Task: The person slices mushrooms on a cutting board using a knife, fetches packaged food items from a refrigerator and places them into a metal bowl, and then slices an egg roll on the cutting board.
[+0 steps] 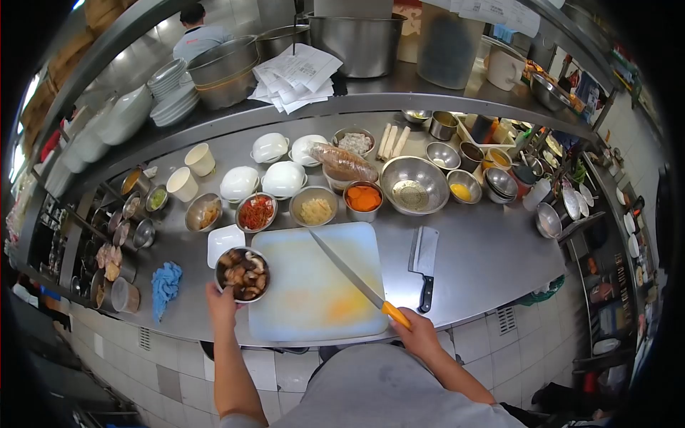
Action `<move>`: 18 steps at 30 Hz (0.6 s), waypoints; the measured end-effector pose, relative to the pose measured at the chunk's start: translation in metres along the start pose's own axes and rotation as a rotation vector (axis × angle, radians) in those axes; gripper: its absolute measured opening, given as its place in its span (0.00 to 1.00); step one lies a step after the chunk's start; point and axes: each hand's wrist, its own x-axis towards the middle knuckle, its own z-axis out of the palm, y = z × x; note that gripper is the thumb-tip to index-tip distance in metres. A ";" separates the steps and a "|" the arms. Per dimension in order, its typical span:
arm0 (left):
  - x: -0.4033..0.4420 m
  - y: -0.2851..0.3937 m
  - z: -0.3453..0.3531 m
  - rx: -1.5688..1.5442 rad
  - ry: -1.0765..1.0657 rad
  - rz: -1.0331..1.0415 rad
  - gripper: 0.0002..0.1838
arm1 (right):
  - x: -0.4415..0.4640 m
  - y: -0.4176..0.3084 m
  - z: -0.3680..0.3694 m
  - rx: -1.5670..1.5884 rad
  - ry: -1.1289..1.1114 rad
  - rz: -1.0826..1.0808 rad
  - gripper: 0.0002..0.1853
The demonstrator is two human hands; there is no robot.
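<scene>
My left hand (222, 303) grips the rim of a metal bowl of brown mushrooms (244, 274), held at the left edge of the cutting board. In my right hand (415, 334) is a long knife (346, 267) by its yellow handle, its blade slanting up and left over the board. The white cutting board (285, 285) carries an orange-yellow stain near its lower right. Partly behind the bowl lies a square white dish (225, 239). To the right of the board a cleaver (424, 260) with a black handle rests flat on the steel counter.
Behind the board stand bowls of red strips (256, 212), pale slices (315, 210) and orange slices (362, 200), plus a large metal bowl (414, 184). A blue cloth (166, 284) lies at left. Overhead, a shelf (371, 102) holds pots and paper slips. A person (198, 36) stands beyond.
</scene>
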 end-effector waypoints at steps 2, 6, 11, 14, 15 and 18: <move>-0.013 0.005 0.033 0.478 0.083 0.434 0.17 | -0.002 0.004 0.005 0.035 0.030 -0.023 0.20; -0.040 0.029 0.107 0.718 0.185 1.137 0.08 | 0.007 -0.009 0.018 0.052 0.043 -0.036 0.20; -0.071 0.010 0.165 0.884 0.022 1.417 0.07 | 0.005 -0.003 0.021 0.017 0.046 -0.017 0.21; -0.082 -0.012 0.181 0.900 -0.112 1.595 0.08 | 0.008 0.006 0.021 0.029 0.018 0.065 0.21; -0.084 -0.017 0.183 0.876 -0.136 1.680 0.08 | 0.007 0.011 0.022 0.030 0.009 0.069 0.21; -0.076 -0.017 0.178 0.830 -0.033 1.648 0.08 | 0.007 0.024 0.021 -0.002 0.002 0.083 0.22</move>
